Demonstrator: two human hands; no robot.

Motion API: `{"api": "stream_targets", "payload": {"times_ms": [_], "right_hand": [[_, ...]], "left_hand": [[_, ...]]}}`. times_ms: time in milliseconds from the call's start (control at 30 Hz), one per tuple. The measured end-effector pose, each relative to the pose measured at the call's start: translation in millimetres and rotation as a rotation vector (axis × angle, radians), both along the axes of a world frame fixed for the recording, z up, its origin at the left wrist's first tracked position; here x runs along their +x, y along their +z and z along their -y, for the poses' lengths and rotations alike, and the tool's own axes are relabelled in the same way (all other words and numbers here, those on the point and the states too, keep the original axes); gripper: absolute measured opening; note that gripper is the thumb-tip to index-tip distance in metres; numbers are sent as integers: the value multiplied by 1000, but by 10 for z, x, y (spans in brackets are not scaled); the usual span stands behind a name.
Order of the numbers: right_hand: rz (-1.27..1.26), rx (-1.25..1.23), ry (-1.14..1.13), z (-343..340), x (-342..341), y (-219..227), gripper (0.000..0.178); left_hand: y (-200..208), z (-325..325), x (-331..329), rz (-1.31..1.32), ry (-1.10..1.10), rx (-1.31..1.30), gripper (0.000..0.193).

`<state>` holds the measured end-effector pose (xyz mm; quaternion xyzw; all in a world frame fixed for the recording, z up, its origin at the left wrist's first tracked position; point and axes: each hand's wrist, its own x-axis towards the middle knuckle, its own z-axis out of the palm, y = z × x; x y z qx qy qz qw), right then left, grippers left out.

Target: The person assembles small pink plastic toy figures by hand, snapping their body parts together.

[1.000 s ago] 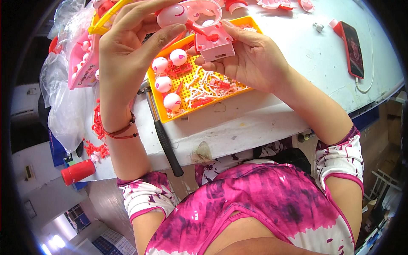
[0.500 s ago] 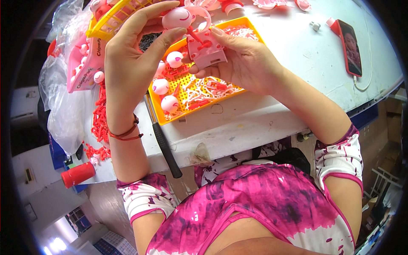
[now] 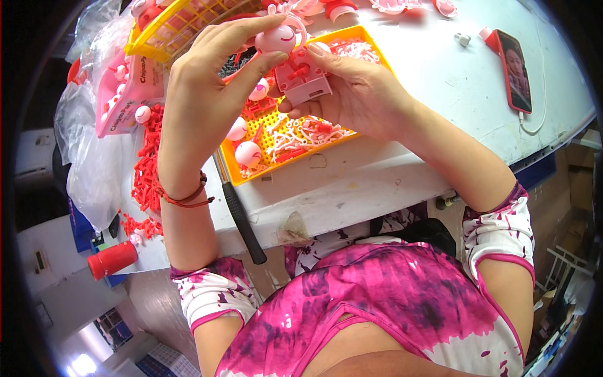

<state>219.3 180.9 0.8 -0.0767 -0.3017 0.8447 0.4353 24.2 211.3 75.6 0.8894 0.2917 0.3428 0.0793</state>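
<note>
Above the yellow tray, both my hands work on one small pink plastic toy. My left hand (image 3: 210, 88) pinches its round pink head (image 3: 275, 39), which has a curved smile line, between thumb and fingers. A pink ring with small ears stands behind the head. My right hand (image 3: 367, 94) grips the pink box-shaped toy body (image 3: 306, 87) with red parts on its face, thumb on the upper edge. The head sits right against the top of the body; the joint between them is partly hidden by my fingers.
The yellow tray (image 3: 282, 169) holds white and red small parts and round heads. A black-handled tool (image 3: 242, 220) overhangs the table's front edge. At left are red pieces (image 3: 146, 176), a pink box (image 3: 122, 110), a yellow basket (image 3: 182, 28) and a red cylinder (image 3: 113, 260). A phone (image 3: 514, 72) lies right.
My left hand has moved right and slightly down, bringing the head against the body. The red stem that showed between them is now mostly out of sight. My right hand has barely shifted.
</note>
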Motion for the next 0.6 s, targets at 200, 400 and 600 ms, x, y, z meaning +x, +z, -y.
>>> {"api": "stream_targets", "payload": {"times_ms": [200, 400, 600], "right_hand": [[-186, -83, 94, -56, 35, -12, 36], [-34, -141, 19, -33, 37, 119, 40], [-64, -129, 33, -67, 53, 86, 40]], "left_hand": [[-42, -8, 123, -53, 61, 231, 31], [-196, -101, 125, 84, 44, 102, 27], [-137, 3, 220, -114, 151, 329, 28]]}}
